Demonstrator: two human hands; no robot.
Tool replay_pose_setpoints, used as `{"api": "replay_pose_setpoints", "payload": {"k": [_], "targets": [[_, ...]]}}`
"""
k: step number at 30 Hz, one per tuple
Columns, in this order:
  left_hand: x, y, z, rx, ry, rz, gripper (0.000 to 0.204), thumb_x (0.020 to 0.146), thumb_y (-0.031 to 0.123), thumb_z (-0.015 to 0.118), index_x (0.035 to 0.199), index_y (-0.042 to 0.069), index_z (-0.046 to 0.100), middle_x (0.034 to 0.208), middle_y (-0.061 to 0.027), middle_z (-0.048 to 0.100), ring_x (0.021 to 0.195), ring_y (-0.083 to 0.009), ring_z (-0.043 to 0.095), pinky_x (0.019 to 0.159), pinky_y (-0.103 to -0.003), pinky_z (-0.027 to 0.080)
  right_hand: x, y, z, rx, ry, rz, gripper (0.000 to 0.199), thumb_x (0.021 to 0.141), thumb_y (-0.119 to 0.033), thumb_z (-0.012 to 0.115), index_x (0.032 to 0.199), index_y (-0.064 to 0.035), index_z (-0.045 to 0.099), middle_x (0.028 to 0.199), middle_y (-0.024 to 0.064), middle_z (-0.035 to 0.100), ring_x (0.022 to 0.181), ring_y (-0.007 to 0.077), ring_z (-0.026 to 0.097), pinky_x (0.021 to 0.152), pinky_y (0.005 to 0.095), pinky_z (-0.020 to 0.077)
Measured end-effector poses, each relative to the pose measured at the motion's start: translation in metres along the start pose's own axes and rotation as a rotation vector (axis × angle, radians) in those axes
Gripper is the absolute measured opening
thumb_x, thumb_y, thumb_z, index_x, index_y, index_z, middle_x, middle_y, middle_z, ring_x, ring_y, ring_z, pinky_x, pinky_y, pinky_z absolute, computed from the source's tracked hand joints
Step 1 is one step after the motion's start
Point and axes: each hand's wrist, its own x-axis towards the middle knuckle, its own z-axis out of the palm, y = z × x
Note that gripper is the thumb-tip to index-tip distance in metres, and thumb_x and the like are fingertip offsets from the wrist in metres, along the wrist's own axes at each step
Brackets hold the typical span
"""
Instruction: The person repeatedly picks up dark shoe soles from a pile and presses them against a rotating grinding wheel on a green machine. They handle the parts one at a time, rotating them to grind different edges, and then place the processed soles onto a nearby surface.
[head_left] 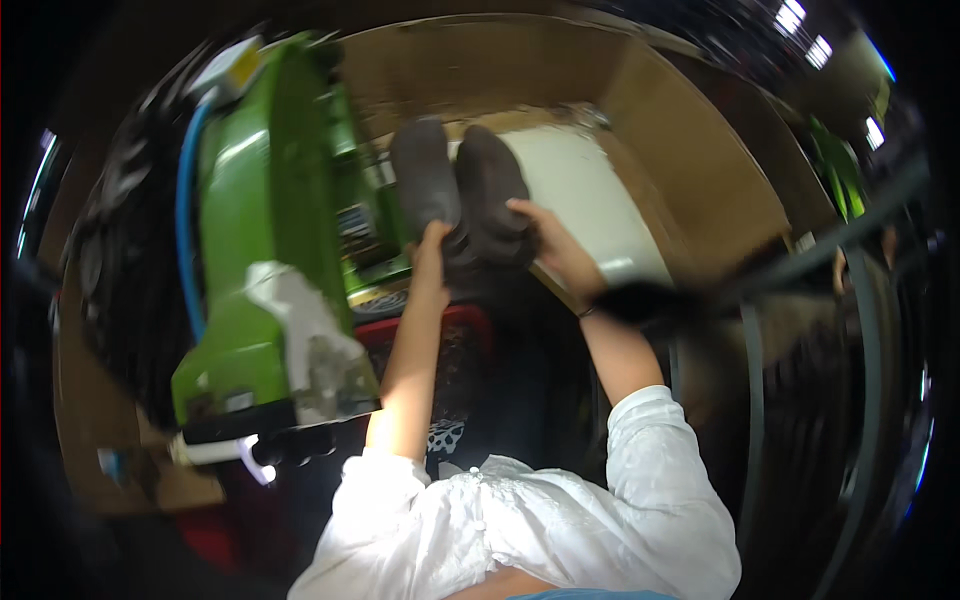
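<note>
Shoes (465, 195), 2 dark grey ones held side by side with soles up and toes pointing away, sit at the middle of the view, raised over a red crate (440, 335) and in front of a white panel (580, 205). Nearest the camera, both forearms reach forward out of white sleeves (560, 510). The left hand (432, 252) is closed around the heel end of the left shoe, fingers wrapped from below. The right hand (555, 245) is clamped on the heel and side of the right shoe, thumb across the top edge. To do this well, the grip seems best kept at the heels with both shoes level and pressed together, so neither twists or slips; the frame is blurred, so finer finger placement is unclear. Left of the arms stands a green machine (265, 230) with a blue hose (188, 230) and a crumpled white rag (300, 320) on it. Beyond, cardboard walls (690, 130) enclose the work area.
</note>
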Motion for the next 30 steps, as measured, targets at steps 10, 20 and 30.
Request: {"api": "replay_pose_setpoints", "payload": {"k": [10,20,30], "targets": [[-0.186,-0.097,-0.027,0.056,-0.782,-0.122,0.053,0.077,0.037,0.054,0.112,-0.002,0.050,0.110,-0.0107,0.054,0.103,-0.0232,0.052,0.088,-0.037,0.042,-0.260,0.095,-0.034,-0.330,0.533,-0.752,0.107,0.067,-0.032,0.072,0.138,0.0037,0.000,0.142,0.0208,0.010,0.133,0.0268,0.012,0.108,0.0351,0.0118],[-0.393,-0.140,0.073,0.395,-1.549,-0.430,0.073,0.068,0.013,0.061,0.122,0.001,0.014,0.115,-0.0146,0.030,0.111,-0.0208,0.033,0.094,-0.033,0.031,-0.547,0.214,0.025,0.009,1.249,-1.095,0.062,0.073,-0.011,0.050,0.130,0.0021,0.031,0.123,0.0143,0.044,0.113,0.0256,0.046,0.095,0.0370,0.0379],[-0.484,-0.203,0.260,0.612,-1.435,-0.708,0.090,0.062,0.033,0.065,0.123,-0.012,0.017,0.114,-0.0268,0.040,0.106,-0.0301,0.046,0.089,-0.034,0.039,-0.667,0.109,-0.051,0.272,1.391,-0.955,0.031,0.077,-0.024,0.059,0.101,-0.0035,0.056,0.095,0.0072,0.061,0.091,0.0217,0.058,0.083,0.0362,0.0460]]}}
